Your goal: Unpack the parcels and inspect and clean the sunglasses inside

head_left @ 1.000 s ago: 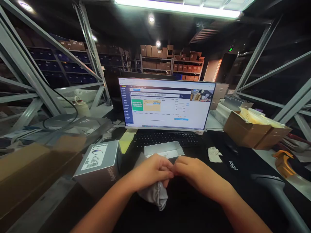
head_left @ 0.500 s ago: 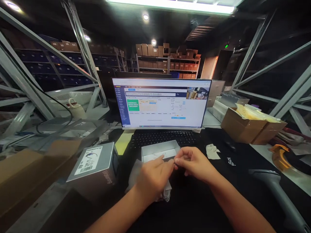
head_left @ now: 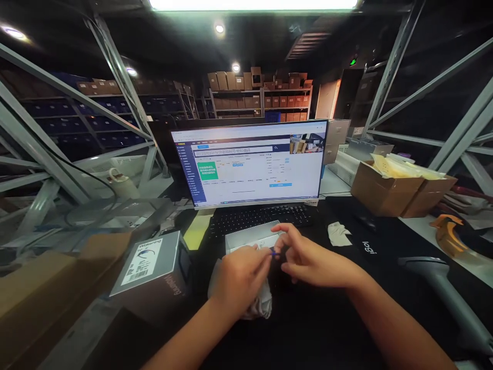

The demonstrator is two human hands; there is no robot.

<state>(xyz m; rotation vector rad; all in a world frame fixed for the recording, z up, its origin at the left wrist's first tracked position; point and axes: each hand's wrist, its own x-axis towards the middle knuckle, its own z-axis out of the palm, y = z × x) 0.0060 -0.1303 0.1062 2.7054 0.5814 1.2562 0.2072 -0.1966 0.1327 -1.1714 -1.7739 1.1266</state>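
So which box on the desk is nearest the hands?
The shallow open grey tray before the keyboard; the labelled grey box and brown carton sit farther aside.

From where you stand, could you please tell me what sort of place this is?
Most likely a warehouse packing or check-in desk: steel racking loaded with cardboard boxes fills the background, and a monitor, a keyboard and what looks like a barcode scanner sit on the dark desk.
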